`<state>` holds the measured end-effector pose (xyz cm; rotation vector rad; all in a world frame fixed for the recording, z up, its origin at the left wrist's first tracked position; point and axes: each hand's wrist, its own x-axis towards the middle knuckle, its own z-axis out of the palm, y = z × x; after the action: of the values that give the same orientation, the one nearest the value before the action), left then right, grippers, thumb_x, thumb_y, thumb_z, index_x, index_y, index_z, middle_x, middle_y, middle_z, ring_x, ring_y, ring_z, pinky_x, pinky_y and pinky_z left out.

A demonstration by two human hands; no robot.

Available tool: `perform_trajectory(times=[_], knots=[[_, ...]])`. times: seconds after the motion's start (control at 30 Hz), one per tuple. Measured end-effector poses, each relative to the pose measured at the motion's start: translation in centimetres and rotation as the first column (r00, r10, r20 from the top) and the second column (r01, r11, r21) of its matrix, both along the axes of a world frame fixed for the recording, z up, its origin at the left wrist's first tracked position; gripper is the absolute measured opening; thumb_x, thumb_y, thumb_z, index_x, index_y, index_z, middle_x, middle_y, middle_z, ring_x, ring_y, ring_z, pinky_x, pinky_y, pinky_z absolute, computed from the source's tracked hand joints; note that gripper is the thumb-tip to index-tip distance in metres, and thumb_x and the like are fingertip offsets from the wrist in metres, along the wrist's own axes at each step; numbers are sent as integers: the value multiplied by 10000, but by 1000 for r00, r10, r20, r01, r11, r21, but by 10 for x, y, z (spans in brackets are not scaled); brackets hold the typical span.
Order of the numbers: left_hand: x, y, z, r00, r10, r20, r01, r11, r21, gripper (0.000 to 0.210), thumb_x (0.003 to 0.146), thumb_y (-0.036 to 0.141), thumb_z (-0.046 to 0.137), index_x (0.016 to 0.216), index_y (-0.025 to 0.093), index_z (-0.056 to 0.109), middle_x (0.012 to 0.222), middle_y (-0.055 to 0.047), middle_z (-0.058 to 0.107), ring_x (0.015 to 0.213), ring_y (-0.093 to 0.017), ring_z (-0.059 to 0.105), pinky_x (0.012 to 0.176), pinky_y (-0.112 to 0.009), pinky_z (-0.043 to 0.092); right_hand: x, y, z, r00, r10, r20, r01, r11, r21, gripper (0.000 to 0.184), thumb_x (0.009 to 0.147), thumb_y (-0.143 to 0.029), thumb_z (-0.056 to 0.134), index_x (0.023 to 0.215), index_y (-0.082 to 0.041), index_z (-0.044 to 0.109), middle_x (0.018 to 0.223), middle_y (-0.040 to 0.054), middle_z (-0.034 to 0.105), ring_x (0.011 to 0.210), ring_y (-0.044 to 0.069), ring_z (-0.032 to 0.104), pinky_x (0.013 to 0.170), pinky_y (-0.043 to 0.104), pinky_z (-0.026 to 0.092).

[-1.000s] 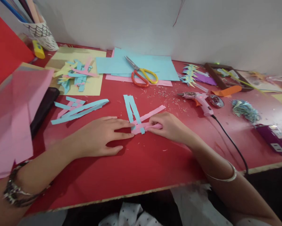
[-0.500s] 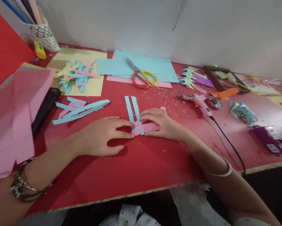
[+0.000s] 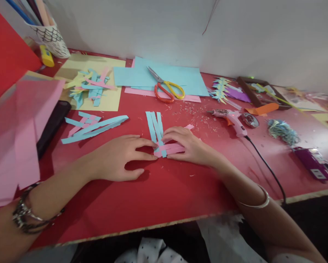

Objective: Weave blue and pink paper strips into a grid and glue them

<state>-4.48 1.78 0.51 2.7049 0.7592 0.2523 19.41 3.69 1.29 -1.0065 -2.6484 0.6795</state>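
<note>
A small weave of pink and blue paper strips [image 3: 160, 148] lies flat on the red table between my hands. Several blue strips [image 3: 154, 128] stick out from it away from me, close side by side. Pink strips [image 3: 175, 148] run to the right, under my right hand. My left hand [image 3: 122, 157] rests palm down with fingers apart, its fingertips at the weave's left edge. Curved over the pink strips, my right hand [image 3: 187, 144] grips the weave's right side between thumb and fingers; part of the strips is hidden beneath it.
Left of the weave lie loose blue strips [image 3: 98, 128] and a smaller woven piece. Scissors [image 3: 164, 86] rest on blue sheets [image 3: 177, 75] at the back. A pink glue gun [image 3: 232, 118] with a black cord [image 3: 265, 166] is on the right, near paper scraps [image 3: 197, 115].
The far ends of the blue strips have shifted, and a third one now shows beside the other two. My right hand has moved very slightly; my left hand stays nearly still.
</note>
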Motion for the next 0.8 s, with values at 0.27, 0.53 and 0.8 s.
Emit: perform_trajectory(times=[0.27, 0.53, 0.8], knots=[[1, 0, 0, 1000, -2, 11, 2, 1000, 11, 332, 776, 291, 520, 1086, 261, 634, 1250, -82, 531, 1082, -263, 518, 902, -400, 430, -2, -1, -3, 999, -22, -38, 23, 999, 28, 269, 771, -334, 587, 983, -179, 529, 1027, 82, 588, 997, 209, 505, 863, 354, 384], [0, -1, 1, 1000, 11, 0, -11, 1000, 25, 334, 772, 298, 520, 1087, 283, 630, 1250, -60, 532, 1072, -248, 523, 907, -379, 429, -2, -2, 2, 996, -4, -84, 4, 1000, 5, 292, 754, -270, 584, 1018, -158, 526, 1035, 93, 616, 955, 187, 555, 840, 325, 414], [0, -1, 1, 1000, 7, -1, -7, 1000, 5, 338, 775, 292, 517, 1095, 272, 625, 1259, -70, 523, 1092, -255, 511, 914, -388, 426, -3, -4, 3, 998, -10, -60, 9, 1000, -3, 258, 767, -261, 551, 1012, -184, 525, 1057, 86, 594, 1009, 202, 515, 872, 352, 383]])
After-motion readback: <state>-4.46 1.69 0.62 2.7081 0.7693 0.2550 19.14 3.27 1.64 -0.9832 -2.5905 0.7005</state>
